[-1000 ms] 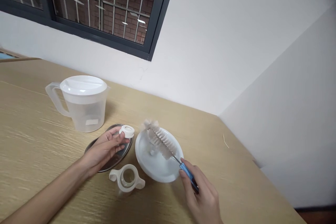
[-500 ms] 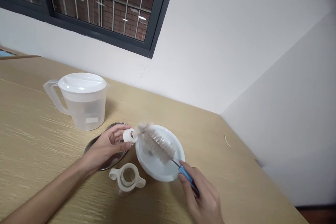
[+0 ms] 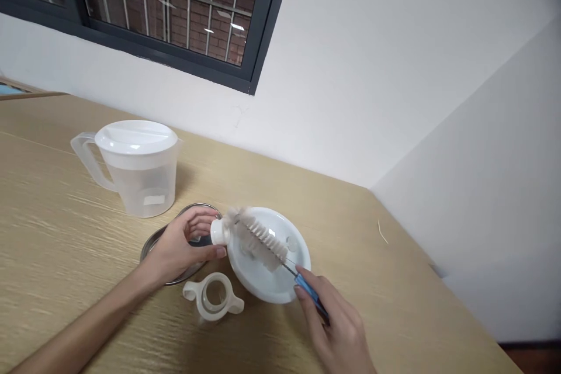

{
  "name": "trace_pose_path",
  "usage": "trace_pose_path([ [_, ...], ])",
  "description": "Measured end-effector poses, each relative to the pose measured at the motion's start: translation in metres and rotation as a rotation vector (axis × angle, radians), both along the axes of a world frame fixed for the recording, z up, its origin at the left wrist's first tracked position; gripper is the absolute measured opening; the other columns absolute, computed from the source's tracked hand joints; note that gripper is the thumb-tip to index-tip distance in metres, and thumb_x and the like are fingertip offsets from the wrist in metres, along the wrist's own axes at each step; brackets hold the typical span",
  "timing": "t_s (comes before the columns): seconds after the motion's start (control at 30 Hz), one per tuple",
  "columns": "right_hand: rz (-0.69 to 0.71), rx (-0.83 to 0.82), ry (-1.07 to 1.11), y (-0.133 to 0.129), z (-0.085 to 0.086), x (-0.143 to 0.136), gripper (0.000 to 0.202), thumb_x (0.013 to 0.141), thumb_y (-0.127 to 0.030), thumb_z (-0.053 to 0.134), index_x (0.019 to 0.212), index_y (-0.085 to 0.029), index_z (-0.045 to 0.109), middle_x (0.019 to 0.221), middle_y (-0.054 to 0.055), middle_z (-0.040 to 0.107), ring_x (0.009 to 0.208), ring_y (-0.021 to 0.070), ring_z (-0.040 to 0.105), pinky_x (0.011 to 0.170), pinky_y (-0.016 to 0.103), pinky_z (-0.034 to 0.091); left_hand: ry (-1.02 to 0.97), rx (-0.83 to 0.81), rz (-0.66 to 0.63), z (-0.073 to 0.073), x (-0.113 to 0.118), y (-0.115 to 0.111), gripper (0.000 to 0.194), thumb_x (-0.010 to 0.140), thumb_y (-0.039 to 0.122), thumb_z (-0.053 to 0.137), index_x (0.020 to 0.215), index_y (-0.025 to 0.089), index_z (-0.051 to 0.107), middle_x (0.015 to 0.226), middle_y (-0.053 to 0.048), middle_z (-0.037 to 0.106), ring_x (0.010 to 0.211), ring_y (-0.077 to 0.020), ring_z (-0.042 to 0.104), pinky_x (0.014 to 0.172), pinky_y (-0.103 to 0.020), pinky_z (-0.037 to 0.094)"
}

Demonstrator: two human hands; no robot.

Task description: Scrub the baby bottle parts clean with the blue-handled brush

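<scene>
Between the thumb and fingers of my left hand (image 3: pixel 188 242) is a small white ring-shaped collar (image 3: pixel 219 232), like a baby bottle's screw ring. My right hand (image 3: pixel 335 321) grips the blue handle of a bottle brush (image 3: pixel 263 239). The brush's white bristle tip touches the collar's opening; how far it goes in I cannot tell. Below the brush stands a white bowl (image 3: pixel 302 277) with a small clear piece inside. A bottle with a two-handled holder (image 3: pixel 214 298) stands close in front of the bowl.
Under my left hand lies an oval metal tray (image 3: pixel 149 248), partly hidden. A lidded translucent pitcher (image 3: pixel 142 181) stands behind it at left. A thin pale strip (image 3: pixel 383 232) lies on the wooden table (image 3: pixel 416 310) at right. Wall and barred window are behind.
The collar has turned so that its opening faces the brush more directly, and has shifted slightly right. The brush has moved slightly left at its handle.
</scene>
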State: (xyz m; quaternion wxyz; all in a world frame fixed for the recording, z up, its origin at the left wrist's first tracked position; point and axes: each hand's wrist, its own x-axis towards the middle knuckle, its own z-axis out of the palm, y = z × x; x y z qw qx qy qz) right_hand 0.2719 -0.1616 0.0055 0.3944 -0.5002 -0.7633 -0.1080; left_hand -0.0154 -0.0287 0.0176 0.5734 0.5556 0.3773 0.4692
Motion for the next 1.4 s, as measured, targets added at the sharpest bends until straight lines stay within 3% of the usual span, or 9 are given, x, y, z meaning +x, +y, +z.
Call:
trace_pose_path([
  [0.2, -0.089, 0.032, 0.079, 0.000, -0.003, 0.005, 0.030, 0.098, -0.015, 0.058, 0.127, -0.018, 0.064, 0.097, 0.008, 0.073, 0.074, 0.0142, 0.070, 0.064, 0.021, 0.057, -0.126, -0.129, -0.052, -0.006, -0.002, 0.002, 0.061, 0.055, 0.019, 0.099, 0.108, 0.019, 0.068, 0.093, -0.005, 0.078, 0.088, -0.0216, 0.075, 0.084, -0.036, 0.061],
  [0.37, -0.025, 0.018, 0.063, -0.006, -0.005, 0.003, 0.035, 0.097, -0.013, 0.059, 0.132, -0.018, 0.063, 0.097, 0.008, 0.072, 0.075, 0.0138, 0.069, 0.063, 0.022, 0.056, -0.080, -0.175, -0.127, -0.010, -0.006, 0.003, 0.055, 0.061, 0.021, 0.097, 0.110, 0.018, 0.073, 0.090, -0.008, 0.081, 0.083, -0.0218, 0.076, 0.079, -0.033, 0.061],
  [0.5, 0.036, -0.005, 0.053, -0.006, -0.004, 0.002, 0.039, 0.097, -0.009, 0.058, 0.135, -0.017, 0.062, 0.094, 0.007, 0.070, 0.076, 0.0136, 0.068, 0.064, 0.022, 0.055, -0.037, -0.179, -0.107, -0.005, -0.008, 0.002, 0.065, 0.061, 0.026, 0.097, 0.120, 0.017, 0.072, 0.094, -0.009, 0.081, 0.082, -0.0206, 0.076, 0.079, -0.032, 0.060],
  [0.77, -0.088, 0.023, 0.094, -0.004, -0.001, 0.006, 0.034, 0.097, -0.012, 0.061, 0.130, -0.018, 0.064, 0.098, 0.007, 0.071, 0.076, 0.0142, 0.068, 0.067, 0.023, 0.056, -0.042, -0.173, -0.053, -0.001, -0.007, 0.003, 0.074, 0.056, 0.028, 0.099, 0.121, 0.016, 0.064, 0.093, -0.008, 0.081, 0.082, -0.0207, 0.076, 0.078, -0.033, 0.061],
  [0.93, 0.006, -0.005, 0.066, -0.004, -0.002, 0.006, 0.038, 0.096, -0.010, 0.060, 0.133, -0.018, 0.063, 0.094, 0.007, 0.070, 0.071, 0.0133, 0.066, 0.061, 0.022, 0.054, -0.041, -0.084, -0.030, -0.003, -0.005, 0.004, 0.074, 0.055, 0.028, 0.099, 0.119, 0.017, 0.063, 0.096, -0.005, 0.077, 0.083, -0.0187, 0.072, 0.081, -0.034, 0.060],
  [1.13, -0.095, 0.056, 0.051, 0.000, 0.003, 0.009, 0.033, 0.096, -0.011, 0.062, 0.128, -0.018, 0.065, 0.092, 0.006, 0.070, 0.070, 0.0123, 0.065, 0.062, 0.021, 0.054, 0.158, 0.121, 0.042, -0.005, -0.006, 0.003, 0.068, 0.064, 0.032, 0.092, 0.124, 0.020, 0.062, 0.113, -0.009, 0.073, 0.102, -0.0249, 0.069, 0.094, -0.043, 0.055],
  [1.3, 0.033, 0.020, -0.016, -0.004, 0.003, 0.002, 0.040, 0.096, -0.007, 0.060, 0.135, -0.015, 0.061, 0.091, 0.006, 0.069, 0.073, 0.0123, 0.067, 0.063, 0.021, 0.054, 0.290, 0.239, 0.080, -0.004, -0.007, 0.000, 0.063, 0.068, 0.029, 0.085, 0.126, 0.023, 0.061, 0.118, -0.008, 0.073, 0.105, -0.0268, 0.068, 0.094, -0.046, 0.054],
  [1.4, 0.023, -0.005, -0.040, -0.003, 0.000, 0.001, 0.041, 0.096, -0.007, 0.059, 0.137, -0.015, 0.060, 0.090, 0.006, 0.068, 0.073, 0.0124, 0.067, 0.060, 0.020, 0.052, 0.276, 0.240, 0.100, -0.003, -0.006, 0.000, 0.063, 0.067, 0.025, 0.085, 0.124, 0.023, 0.060, 0.118, -0.008, 0.073, 0.109, -0.0273, 0.068, 0.098, -0.047, 0.054],
])
